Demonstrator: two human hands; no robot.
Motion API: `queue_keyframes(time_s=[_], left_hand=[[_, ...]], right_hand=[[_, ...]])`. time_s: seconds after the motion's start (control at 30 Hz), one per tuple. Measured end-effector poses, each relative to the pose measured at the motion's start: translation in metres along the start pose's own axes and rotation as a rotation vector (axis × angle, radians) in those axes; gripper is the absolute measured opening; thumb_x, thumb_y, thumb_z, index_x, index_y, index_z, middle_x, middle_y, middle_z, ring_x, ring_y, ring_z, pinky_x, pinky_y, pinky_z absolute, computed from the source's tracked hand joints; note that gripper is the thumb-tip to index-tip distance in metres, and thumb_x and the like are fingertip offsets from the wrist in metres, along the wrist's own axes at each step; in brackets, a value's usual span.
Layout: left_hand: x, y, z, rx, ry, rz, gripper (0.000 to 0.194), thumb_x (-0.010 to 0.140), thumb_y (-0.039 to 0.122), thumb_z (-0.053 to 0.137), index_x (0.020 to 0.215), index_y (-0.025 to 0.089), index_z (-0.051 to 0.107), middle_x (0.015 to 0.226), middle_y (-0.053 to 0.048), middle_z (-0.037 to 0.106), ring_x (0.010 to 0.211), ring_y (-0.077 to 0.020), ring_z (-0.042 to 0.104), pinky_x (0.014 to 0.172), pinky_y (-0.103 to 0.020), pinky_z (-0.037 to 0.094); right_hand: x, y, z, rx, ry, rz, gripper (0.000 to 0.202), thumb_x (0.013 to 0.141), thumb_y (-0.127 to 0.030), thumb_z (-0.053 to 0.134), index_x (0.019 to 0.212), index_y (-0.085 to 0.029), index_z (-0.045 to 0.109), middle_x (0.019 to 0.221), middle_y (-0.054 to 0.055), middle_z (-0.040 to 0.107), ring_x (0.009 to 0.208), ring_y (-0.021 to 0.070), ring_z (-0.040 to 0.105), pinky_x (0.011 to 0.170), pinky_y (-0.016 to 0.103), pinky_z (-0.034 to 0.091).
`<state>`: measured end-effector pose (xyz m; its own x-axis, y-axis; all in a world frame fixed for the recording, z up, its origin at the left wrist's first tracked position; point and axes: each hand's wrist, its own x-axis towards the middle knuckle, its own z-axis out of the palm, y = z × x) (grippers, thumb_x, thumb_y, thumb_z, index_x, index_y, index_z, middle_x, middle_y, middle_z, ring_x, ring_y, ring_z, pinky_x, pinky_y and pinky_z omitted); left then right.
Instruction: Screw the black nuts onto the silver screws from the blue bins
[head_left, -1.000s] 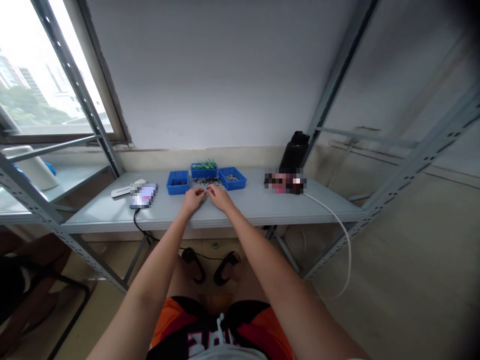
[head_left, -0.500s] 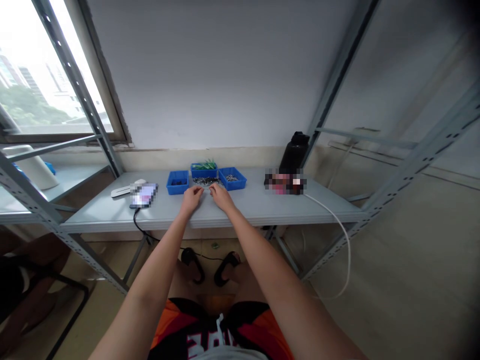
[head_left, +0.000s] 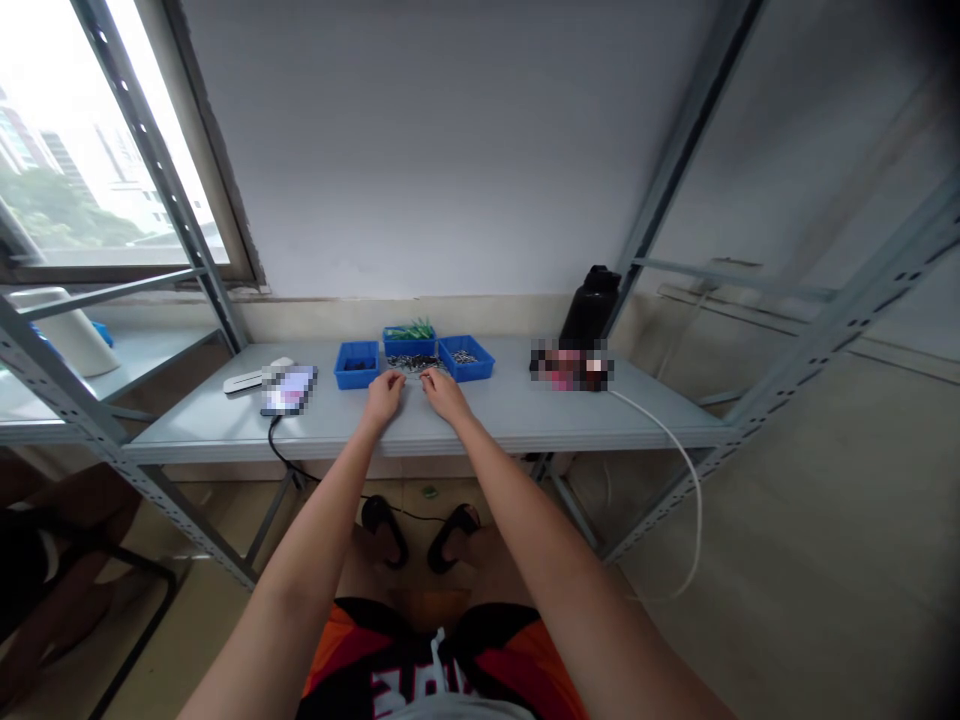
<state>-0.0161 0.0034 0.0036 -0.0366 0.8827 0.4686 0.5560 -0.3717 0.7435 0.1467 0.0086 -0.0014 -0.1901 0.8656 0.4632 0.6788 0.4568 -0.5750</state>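
Centrally, pile: small dark and silvery pieces (head_left: pixel 416 362) lie in a loose heap among three blue boxes, right by the near side of the far one; single pieces are too small to make out.
Left hand: the left hand (head_left: pixel 384 397) is at the near left of the heap, fingers bent and tips drawn narrowly together; whether a piece sits between them, I cannot tell.
Right hand: the right hand (head_left: pixel 444 392) is at the near right of the heap, thumb and fingers also narrowly bent; what it holds, if anything, cannot be told. A small gap parts the two hands.
Left box: the left box (head_left: pixel 357 381) has dark pieces (head_left: pixel 360 366) at its bottom.
Far box: the far box (head_left: pixel 409 348) has green strips (head_left: pixel 412 330) rising above its rim.
Right box: the right box (head_left: pixel 474 371) stands slightly turned, with small pale pieces (head_left: pixel 463 356) inside.
Table: the boxes stand on a grey table (head_left: pixel 517 415).
Table, left: a phone (head_left: pixel 290 390), blurred, lies by a white object (head_left: pixel 244 383); a black cable (head_left: pixel 279 450) hangs over the near edge.
Table, right: a black bottle (head_left: pixel 590 308) stands upright beyond some blurred items (head_left: pixel 570 368), from which a white cable (head_left: pixel 697 480) droops.
Far left: a window (head_left: pixel 82 170) lets in daylight.
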Motion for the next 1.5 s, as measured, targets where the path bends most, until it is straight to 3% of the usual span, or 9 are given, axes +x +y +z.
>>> queue_keyframes(time_s=[0.4, 0.57, 0.7, 1.0, 1.27, 1.5], left_hand=[[-0.003, 0.006, -0.003, -0.029, 0.012, 0.018, 0.017, 0.084, 0.026, 0.053, 0.08, 0.015, 0.066, 0.075, -0.006, 0.068, 0.072, -0.0181, 0.06, 0.074, -0.029, 0.046], [-0.002, 0.004, -0.001, -0.027, 0.016, 0.001, 0.017, 0.084, 0.026, 0.053, 0.082, 0.015, 0.066, 0.078, -0.007, 0.069, 0.075, -0.0184, 0.061, 0.075, -0.029, 0.046], [-0.003, 0.004, -0.001, 0.022, -0.018, 0.066, 0.017, 0.085, 0.023, 0.051, 0.084, 0.015, 0.067, 0.085, -0.008, 0.071, 0.08, -0.0188, 0.062, 0.079, -0.03, 0.047], [-0.005, 0.009, -0.001, 0.144, -0.155, 0.106, 0.017, 0.085, 0.016, 0.05, 0.083, 0.016, 0.067, 0.088, -0.009, 0.07, 0.085, -0.0209, 0.062, 0.084, -0.033, 0.047], [-0.001, 0.003, 0.0, 0.081, 0.104, 0.132, 0.016, 0.089, 0.021, 0.047, 0.085, 0.017, 0.062, 0.091, -0.01, 0.064, 0.09, -0.0204, 0.058, 0.086, -0.033, 0.047], [-0.006, 0.015, -0.004, 0.03, 0.061, 0.129, 0.015, 0.089, 0.024, 0.05, 0.088, 0.018, 0.064, 0.096, -0.008, 0.063, 0.083, -0.0169, 0.058, 0.083, -0.03, 0.048]], right_hand=[[-0.001, 0.003, 0.005, -0.072, -0.138, -0.073, 0.02, 0.095, -0.022, 0.047, 0.103, -0.02, 0.065, 0.109, 0.009, 0.071, 0.099, 0.0213, 0.063, 0.085, 0.03, 0.046], [-0.001, 0.0, 0.001, -0.022, -0.062, 0.002, 0.024, 0.097, -0.024, 0.038, 0.11, -0.019, 0.059, 0.095, 0.009, 0.071, 0.089, 0.0207, 0.064, 0.082, 0.03, 0.046], [0.0, -0.001, -0.002, 0.08, -0.02, 0.031, 0.028, 0.099, -0.028, 0.031, 0.116, -0.019, 0.052, 0.083, 0.006, 0.068, 0.08, 0.0203, 0.062, 0.078, 0.031, 0.046], [-0.005, -0.008, -0.007, 0.111, 0.027, -0.031, 0.03, 0.097, -0.03, 0.029, 0.114, -0.019, 0.051, 0.082, 0.006, 0.067, 0.082, 0.0216, 0.061, 0.08, 0.032, 0.045], [-0.006, -0.01, -0.006, -0.006, -0.052, 0.0, 0.027, 0.1, -0.029, 0.033, 0.116, -0.02, 0.053, 0.084, 0.008, 0.07, 0.081, 0.0223, 0.064, 0.078, 0.031, 0.046], [-0.006, -0.007, 0.002, -0.136, -0.161, -0.084, 0.024, 0.099, -0.029, 0.038, 0.112, -0.021, 0.057, 0.102, 0.014, 0.071, 0.091, 0.0266, 0.066, 0.078, 0.033, 0.046]])
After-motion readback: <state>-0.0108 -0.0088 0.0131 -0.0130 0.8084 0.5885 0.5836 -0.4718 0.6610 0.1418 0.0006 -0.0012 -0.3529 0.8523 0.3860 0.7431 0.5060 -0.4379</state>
